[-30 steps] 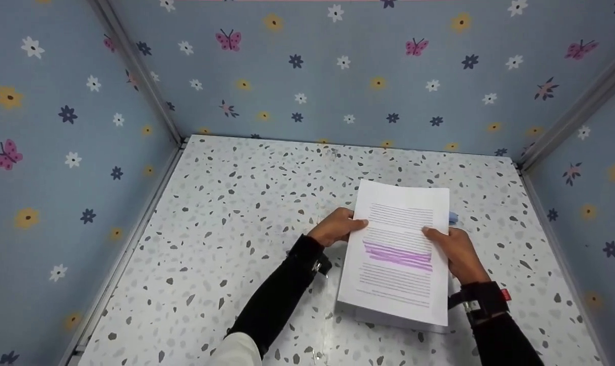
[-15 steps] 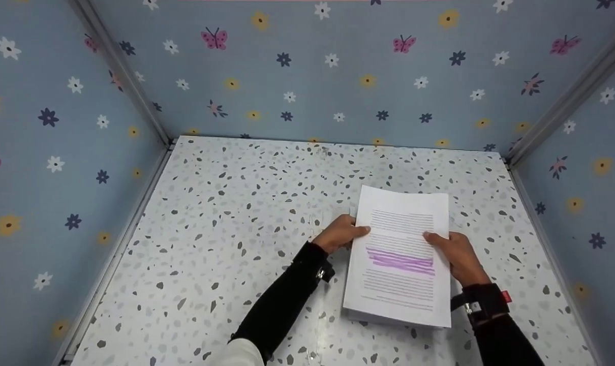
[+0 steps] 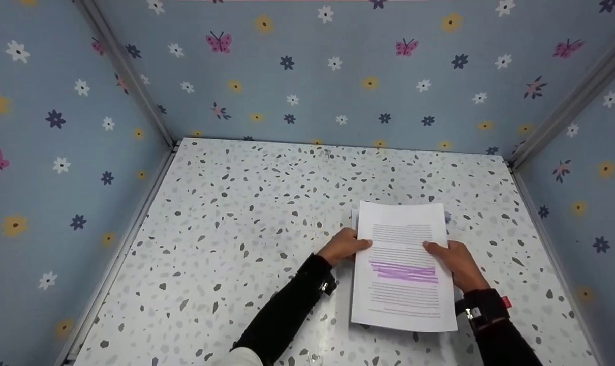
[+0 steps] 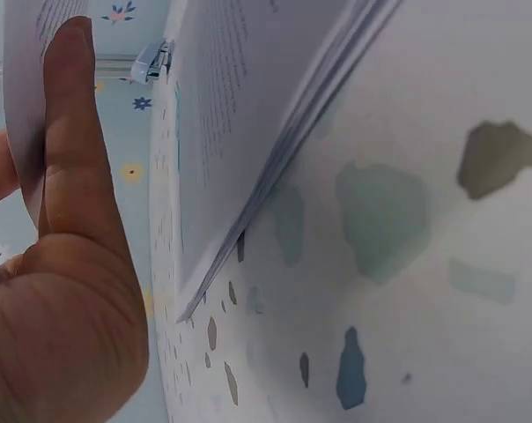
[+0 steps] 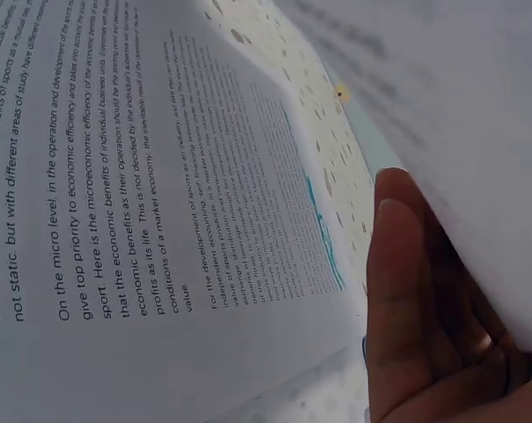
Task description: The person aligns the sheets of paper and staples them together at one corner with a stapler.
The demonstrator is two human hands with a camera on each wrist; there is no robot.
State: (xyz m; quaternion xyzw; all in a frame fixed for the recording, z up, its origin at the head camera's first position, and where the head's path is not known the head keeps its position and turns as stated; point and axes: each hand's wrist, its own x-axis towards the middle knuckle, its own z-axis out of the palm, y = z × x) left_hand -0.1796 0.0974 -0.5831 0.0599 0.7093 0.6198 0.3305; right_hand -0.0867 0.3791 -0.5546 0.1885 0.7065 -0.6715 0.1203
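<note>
A printed sheet of white paper point(image 3: 399, 305) with purple highlighter strokes across its middle is held between both hands. My left hand point(image 3: 342, 245) pinches its left edge, thumb on top and fingers behind. On the opposite edge my right hand point(image 3: 460, 262) pinches it the same way. Beneath the raised sheet, a thin stack of printed papers point(image 4: 217, 150) lies on the table, its layered edges showing in the left wrist view. Blue-green highlighter strokes point(image 5: 323, 233) mark that lower page in the right wrist view. From the head, the held sheet covers most of the stack.
The speckled white table point(image 3: 246, 203) is enclosed by a patterned blue back wall point(image 3: 307, 76) and side walls with metal edge strips. Just past the sheet's right edge, a small bluish object point(image 3: 448, 217) shows partly.
Both hands have brought the highlighted sheet lower and nearer the front of the table, keeping their pinch on it. The bluish object behind it went out of sight and shows again.
</note>
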